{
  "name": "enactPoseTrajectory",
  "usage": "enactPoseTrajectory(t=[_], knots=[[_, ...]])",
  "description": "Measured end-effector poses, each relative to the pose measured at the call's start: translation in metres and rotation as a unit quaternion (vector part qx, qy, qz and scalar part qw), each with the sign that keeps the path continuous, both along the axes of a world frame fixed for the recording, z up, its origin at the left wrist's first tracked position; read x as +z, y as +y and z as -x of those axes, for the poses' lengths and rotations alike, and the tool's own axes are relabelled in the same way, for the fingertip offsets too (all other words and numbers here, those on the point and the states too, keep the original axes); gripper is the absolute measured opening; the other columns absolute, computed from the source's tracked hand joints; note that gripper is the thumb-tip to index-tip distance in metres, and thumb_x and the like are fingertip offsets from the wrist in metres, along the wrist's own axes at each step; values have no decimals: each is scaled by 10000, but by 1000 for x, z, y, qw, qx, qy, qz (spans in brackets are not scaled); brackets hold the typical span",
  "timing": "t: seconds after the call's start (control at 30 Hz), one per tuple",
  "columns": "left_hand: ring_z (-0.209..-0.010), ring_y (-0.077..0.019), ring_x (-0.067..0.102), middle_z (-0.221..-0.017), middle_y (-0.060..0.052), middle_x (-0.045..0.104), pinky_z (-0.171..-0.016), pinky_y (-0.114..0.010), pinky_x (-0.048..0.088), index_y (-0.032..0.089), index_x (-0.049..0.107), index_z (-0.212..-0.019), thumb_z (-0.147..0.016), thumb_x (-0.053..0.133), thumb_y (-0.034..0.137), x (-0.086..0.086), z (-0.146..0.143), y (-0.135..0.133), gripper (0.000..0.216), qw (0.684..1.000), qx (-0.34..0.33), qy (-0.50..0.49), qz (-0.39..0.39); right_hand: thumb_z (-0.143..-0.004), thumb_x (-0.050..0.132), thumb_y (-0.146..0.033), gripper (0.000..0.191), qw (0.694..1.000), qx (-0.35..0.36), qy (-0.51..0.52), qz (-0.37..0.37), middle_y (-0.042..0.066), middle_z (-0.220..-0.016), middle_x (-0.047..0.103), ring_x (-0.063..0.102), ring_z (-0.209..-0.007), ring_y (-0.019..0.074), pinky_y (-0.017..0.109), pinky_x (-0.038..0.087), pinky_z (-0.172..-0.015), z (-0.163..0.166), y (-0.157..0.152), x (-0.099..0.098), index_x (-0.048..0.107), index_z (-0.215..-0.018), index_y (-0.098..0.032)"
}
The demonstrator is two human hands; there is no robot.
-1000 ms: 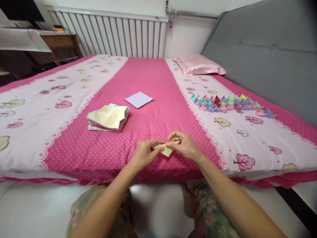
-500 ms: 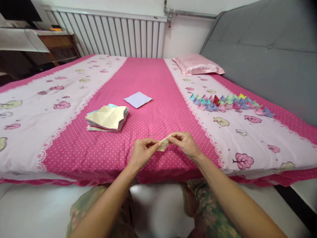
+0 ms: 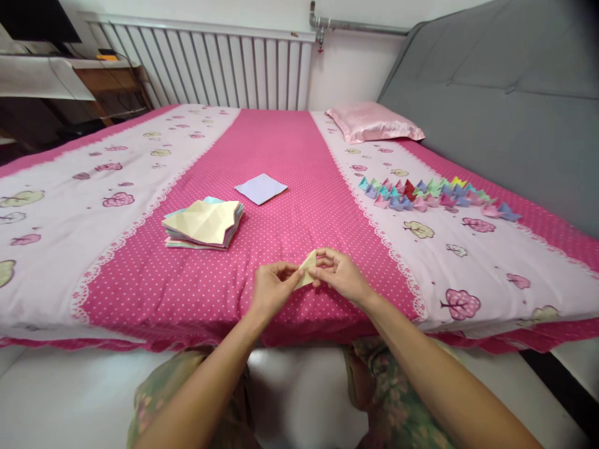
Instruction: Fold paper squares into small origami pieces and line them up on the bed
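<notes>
1. A bed (image 3: 285,140) with a pink dotted cover is bordered at its far side by a white radiator (image 3: 206,62); it is used as a work surface.
2. A small folded yellow paper (image 3: 307,272) is held between the 2 hands, above the bed's near edge; whether the cover is touched cannot be told.
3. The paper's left side is pinched by the thumb and fingers of the left hand (image 3: 272,288); its right side is gripped by the right hand (image 3: 345,274), thumb in front, presumably so that the layers are pressed together.
4. A paper stack (image 3: 201,224) is set to the left; a lilac sheet (image 3: 261,188) is laid flat beyond, probably within easy reach.
5. Folded pieces (image 3: 435,194) are grouped at the right, perhaps so that crushing is avoided.
</notes>
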State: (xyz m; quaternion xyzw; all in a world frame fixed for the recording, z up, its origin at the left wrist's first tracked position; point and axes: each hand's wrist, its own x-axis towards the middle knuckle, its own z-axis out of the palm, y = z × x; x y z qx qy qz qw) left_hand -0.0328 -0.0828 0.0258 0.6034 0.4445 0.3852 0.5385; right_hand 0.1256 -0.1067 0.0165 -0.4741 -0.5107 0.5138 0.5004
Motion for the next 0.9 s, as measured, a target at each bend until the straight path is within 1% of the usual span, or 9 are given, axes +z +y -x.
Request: enactPoseTrajectory(t=[0.07, 0.13, 0.27, 0.4, 0.5, 0.57, 0.67, 0.8, 0.9], knots=[[-579, -155, 620, -666, -66, 696, -540, -240, 462, 126, 678, -704, -647, 666, 329, 1, -1, 0, 211, 1000, 0, -22, 8, -676, 675, -323, 326, 1000, 3, 4, 8, 17, -826, 638, 641, -612, 120, 263, 520, -605, 0, 1, -2, 529, -932, -184], [-594, -156, 625, -686, -67, 702, -554, -242, 472, 130, 685, -714, -647, 669, 340, 3, -2, 0, 221, 999, -18, -40, 13, -685, 665, -328, 302, 1000, 4, 8, 2, 21, -828, 640, 646, -670, 130, 286, 523, -664, 0, 1, -3, 540, -919, -182], [-553, -131, 597, -702, -65, 704, -498, -215, 445, 132, 703, -749, -692, 630, 382, 6, -1, 0, 266, 997, -51, -48, 18, -720, 633, -339, 267, 1000, 15, 4, -18, 20, -827, 636, 633, -724, 126, 289, 511, -715, -1, 2, -4, 552, -922, -185], [-562, -134, 595, -705, -65, 702, -505, -219, 446, 132, 706, -764, -715, 606, 404, 4, 1, 0, 294, 995, -71, -59, 31, -768, 580, -348, 211, 998, 47, -3, -36, 12, -801, 622, 616, -715, 120, 270, 495, -695, 0, 2, 0, 554, -911, -196], [-615, -149, 615, -728, -66, 703, -551, -229, 462, 136, 708, -775, -726, 598, 402, 2, 2, 1, 292, 994, -78, -62, 32, -786, 558, -351, 196, 998, 47, -11, -30, 2, -762, 608, 597, -666, 108, 229, 469, -603, 0, 1, 3, 550, -914, -202], [-597, -139, 609, -717, -61, 701, -536, -218, 451, 140, 707, -770, -733, 591, 397, 2, 2, 2, 285, 995, -77, -53, 24, -794, 549, -352, 204, 999, 45, -16, -21, 0, -744, 600, 587, -649, 103, 199, 431, -531, 1, 0, 5, 544, -929, -200], [-544, -120, 589, -689, -51, 694, -494, -205, 430, 144, 701, -749, -749, 571, 388, 4, 2, 1, 276, 997, -71, -33, 6, -807, 530, -361, 223, 999, 44, -21, -13, 1, -734, 596, 579, -646, 99, 180, 385, -482, 1, -1, 6, 537, -954, -193], [-507, -112, 573, -682, -55, 681, -485, -211, 438, 132, 678, -792, -743, 575, 359, 3, 1, -2, 254, 997, -66, -3, -26, -800, 536, -380, 260, 999, 40, -19, -6, 4, -759, 605, 578, -655, 101, 186, 393, -492, 1, -2, 5, 531, -983, -196], [-516, -109, 572, -695, -59, 668, -502, -214, 453, 122, 649, -839, -735, 583, 337, -3, -2, -4, 248, 997, -57, 16, -58, -776, 569, -379, 299, 999, 32, -15, -7, 15, -816, 611, 590, -704, 108, 209, 442, -578, 2, -2, 2, 532, -1007, -193]])
